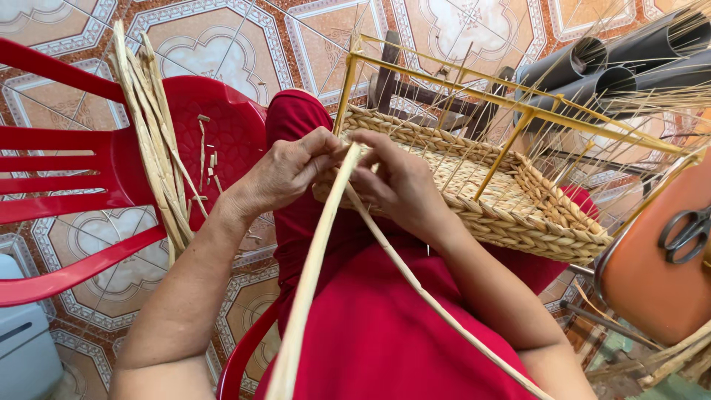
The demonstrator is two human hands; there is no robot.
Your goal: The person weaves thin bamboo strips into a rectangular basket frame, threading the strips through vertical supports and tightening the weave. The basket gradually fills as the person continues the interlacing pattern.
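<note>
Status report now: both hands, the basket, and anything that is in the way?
Left hand and right hand both pinching pale fibre strands at near corner of woven basket. Basket on lap, yellow wire frame above. Nothing between the hands and that corner.

The person wears red clothing (370, 326) of one plain colour, without any pattern or print, and the cloth looks smooth with a few soft folds. It covers the lap and both legs, as far as the knee that shows just left of the woven basket (511, 215). Both forearms are bare up to the lower edge of the picture, and the left hand (285, 174) and the right hand (400, 185) have no gloves, rings or watch that can be seen.
</note>
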